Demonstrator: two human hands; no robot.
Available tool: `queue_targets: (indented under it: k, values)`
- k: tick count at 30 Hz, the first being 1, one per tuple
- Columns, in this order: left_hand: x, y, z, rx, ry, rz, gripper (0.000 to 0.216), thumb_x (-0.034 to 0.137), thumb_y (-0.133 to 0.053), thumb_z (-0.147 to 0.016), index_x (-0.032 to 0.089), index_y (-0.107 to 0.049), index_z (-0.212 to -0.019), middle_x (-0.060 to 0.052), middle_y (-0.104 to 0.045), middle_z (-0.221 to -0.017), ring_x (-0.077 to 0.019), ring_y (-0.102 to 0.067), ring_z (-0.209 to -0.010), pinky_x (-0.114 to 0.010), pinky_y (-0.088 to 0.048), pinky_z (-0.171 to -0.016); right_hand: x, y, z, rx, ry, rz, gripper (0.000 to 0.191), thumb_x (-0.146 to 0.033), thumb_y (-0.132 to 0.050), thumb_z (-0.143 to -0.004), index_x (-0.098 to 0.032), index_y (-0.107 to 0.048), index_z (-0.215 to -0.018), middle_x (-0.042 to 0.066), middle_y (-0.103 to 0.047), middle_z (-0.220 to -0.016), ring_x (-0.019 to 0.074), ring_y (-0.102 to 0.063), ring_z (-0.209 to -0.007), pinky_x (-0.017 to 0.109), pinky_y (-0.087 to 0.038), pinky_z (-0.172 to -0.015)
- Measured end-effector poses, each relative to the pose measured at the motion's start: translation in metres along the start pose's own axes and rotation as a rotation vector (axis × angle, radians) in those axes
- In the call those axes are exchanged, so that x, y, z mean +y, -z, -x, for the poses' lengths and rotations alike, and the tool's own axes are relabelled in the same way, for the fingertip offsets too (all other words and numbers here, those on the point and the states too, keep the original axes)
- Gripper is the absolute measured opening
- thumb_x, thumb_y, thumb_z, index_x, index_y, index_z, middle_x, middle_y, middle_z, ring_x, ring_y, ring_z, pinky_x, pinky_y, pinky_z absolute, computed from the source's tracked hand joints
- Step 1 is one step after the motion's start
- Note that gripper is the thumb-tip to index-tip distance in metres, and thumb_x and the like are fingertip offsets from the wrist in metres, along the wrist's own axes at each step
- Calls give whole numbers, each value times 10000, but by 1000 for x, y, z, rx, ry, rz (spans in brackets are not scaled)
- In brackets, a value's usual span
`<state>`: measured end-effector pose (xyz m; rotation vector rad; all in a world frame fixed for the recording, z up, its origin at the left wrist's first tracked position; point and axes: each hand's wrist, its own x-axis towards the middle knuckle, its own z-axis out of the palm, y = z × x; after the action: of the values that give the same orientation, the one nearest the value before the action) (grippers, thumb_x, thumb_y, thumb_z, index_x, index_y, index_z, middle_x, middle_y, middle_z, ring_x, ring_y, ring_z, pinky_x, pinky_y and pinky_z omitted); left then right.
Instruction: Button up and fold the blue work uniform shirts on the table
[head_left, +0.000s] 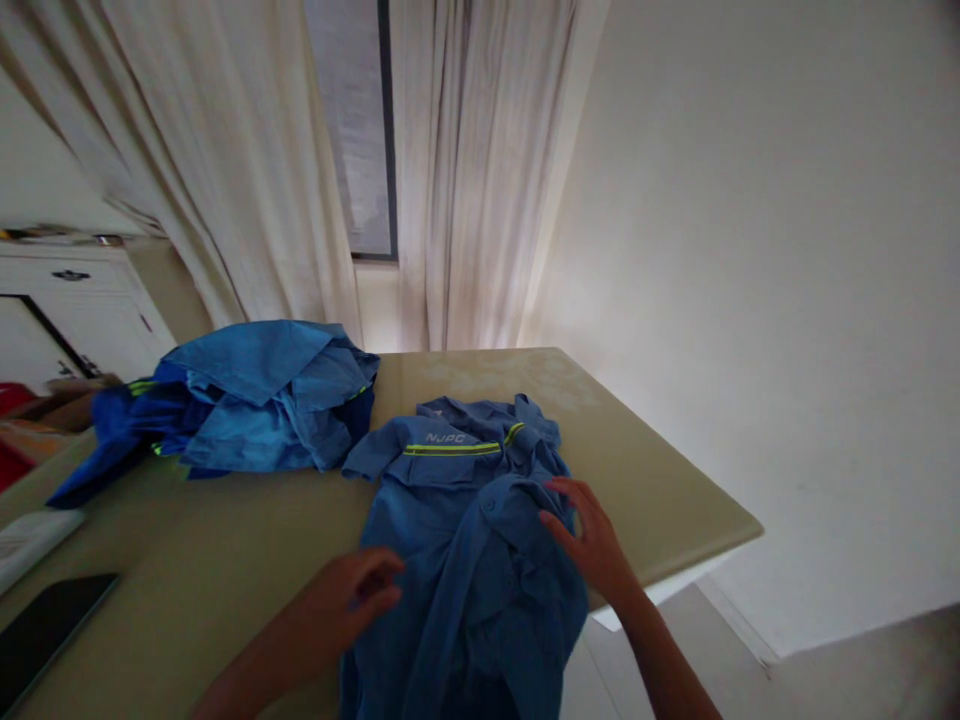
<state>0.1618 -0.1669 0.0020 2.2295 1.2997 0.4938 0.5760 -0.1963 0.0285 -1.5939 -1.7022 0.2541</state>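
Observation:
A blue work shirt (427, 520) with a yellow-green stripe and the letters NJPC on its chest lies rumpled on the table, its lower part hanging toward me past the near edge. My right hand (589, 530) is at the shirt's right side, thumb and fingers apart over the bunched front panel; whether the fingertips touch the cloth I cannot tell. Above the table at the shirt's left edge is my left hand (352, 600), its fingers curled with a gap to the thumb and nothing visible between them.
A heap of blue clothes (262, 400) sits at the table's back left. A dark phone (56, 630) and a white object (34, 540) lie at the left. The table (660, 500) ends at a right corner near the wall. Curtains (480, 180) hang behind.

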Motion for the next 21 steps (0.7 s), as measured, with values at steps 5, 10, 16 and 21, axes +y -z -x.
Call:
queue_targets:
  k: [5, 10, 16, 21]
  values:
    - [32, -29, -127, 104, -73, -161, 594, 508, -442, -1011, 215, -497, -1525, -139, -467, -1590, -313, -461, -1445, -518, -369, -1201, -21, -72, -79, -314, -9, 205, 235, -251, -588, -950, -188, -707, -1142, 120, -726, -1163, 260, -662, -1134, 397, -477, -1041]
    - [-39, -24, -163, 61, -43, -326, 617, 507, -417, -1020, 217, -438, -1564, -142, -317, -1674, -323, -327, -1527, -512, -305, -1230, -36, -52, -73, -266, 31, -7, 232, -303, -531, -1003, -208, -731, -1073, 72, -745, -1021, 226, -683, -972, 351, -508, -915]
    - [-54, 3, -180, 172, 160, -320, 378, 263, -369, -987, 173, -649, -1225, -164, -603, -1347, -286, -600, -1215, -470, -486, -1053, -7, -18, -38, -395, -47, -260, 601, -571, -737, -855, -268, -638, -1364, 77, -716, -1159, 228, -680, -967, 332, -555, -807]
    - [-45, 6, -188, 461, 130, 137, 268, 358, -430, -951, 201, -632, -1033, -97, -707, -1067, -251, -666, -1022, -428, -532, -1009, 14, -69, -64, -35, -139, -268, 627, -624, -249, -1048, -215, -607, -1361, 138, -663, -1289, 247, -661, -1102, 403, -553, -902]
